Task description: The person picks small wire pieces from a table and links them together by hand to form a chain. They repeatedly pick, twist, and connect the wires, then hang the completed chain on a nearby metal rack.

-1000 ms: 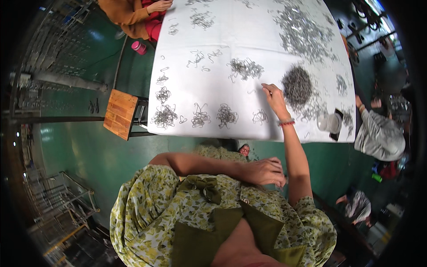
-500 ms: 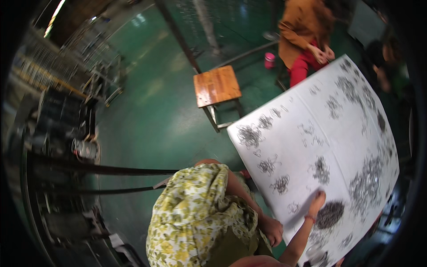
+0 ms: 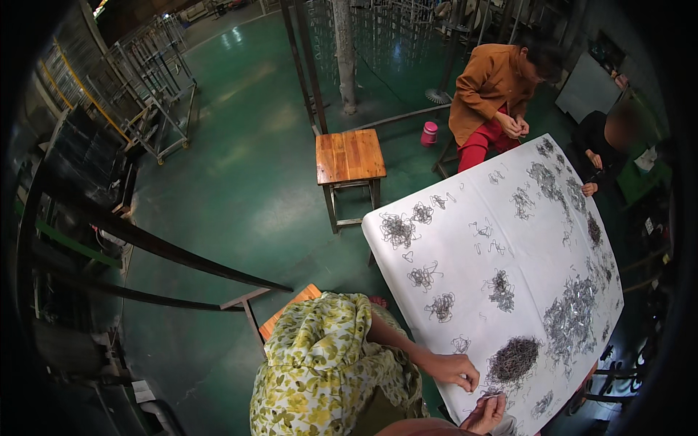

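My left hand (image 3: 454,371) is at the near-left edge of a white-topped table (image 3: 465,269), its fingers pinched together. Close beside it, my right hand (image 3: 487,415) is also closed, fingertips toward the left hand. What they hold, if anything, is too small to make out. Just beyond both hands lies a round, dense pile of dark, thin bent wire pieces (image 3: 514,359). A wide spread of greyer wire pieces (image 3: 572,317) is to its right. Smaller tangled clusters (image 3: 440,307) of wire dot the sheet on the left.
A wooden-topped stool (image 3: 350,156) stands beyond the table's left corner. A co-worker in a brown jacket (image 3: 486,87) sits at the far edge, hands together; another in dark clothing (image 3: 592,138) sits right of them. A pink container (image 3: 430,133) is on the green floor (image 3: 225,182).
My right hand, which was stretched out over the table beside the dark pile, is drawn back next to my left hand. The view has shifted, showing more of the co-workers.
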Tool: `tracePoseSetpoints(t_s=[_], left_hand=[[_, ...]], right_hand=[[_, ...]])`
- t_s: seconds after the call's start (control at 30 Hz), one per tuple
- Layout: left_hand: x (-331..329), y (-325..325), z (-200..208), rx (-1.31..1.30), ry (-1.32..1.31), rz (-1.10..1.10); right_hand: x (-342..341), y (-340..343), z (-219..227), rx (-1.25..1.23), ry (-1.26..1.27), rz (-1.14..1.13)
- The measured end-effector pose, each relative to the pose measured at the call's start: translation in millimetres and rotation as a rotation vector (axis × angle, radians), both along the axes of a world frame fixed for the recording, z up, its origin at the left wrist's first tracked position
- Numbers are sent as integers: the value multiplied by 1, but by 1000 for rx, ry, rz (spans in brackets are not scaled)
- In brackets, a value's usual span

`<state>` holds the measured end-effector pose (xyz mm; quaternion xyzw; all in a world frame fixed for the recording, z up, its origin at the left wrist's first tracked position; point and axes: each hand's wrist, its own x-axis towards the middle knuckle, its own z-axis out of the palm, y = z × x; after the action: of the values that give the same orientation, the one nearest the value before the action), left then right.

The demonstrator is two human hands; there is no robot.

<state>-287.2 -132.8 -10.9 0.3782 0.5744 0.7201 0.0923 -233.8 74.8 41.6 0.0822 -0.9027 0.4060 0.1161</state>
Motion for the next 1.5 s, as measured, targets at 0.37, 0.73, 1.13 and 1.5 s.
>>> tracePoseSetpoints(t_s=[0.37,0.73,1.13,1.5], left_hand=[[40,43,27,-8,-274,34],[55,61,17,-41,-249,-96],[-123,-38,-37,-760,-18,440],[-193,34,-174,-1331,681,228]], right_hand=[[63,-34,53,-621,-197,-329],[80,-15,43,-586,-165,-404],[77,-20,60,-662,28,-387],[93,-38,58,-732,-57,-767]])
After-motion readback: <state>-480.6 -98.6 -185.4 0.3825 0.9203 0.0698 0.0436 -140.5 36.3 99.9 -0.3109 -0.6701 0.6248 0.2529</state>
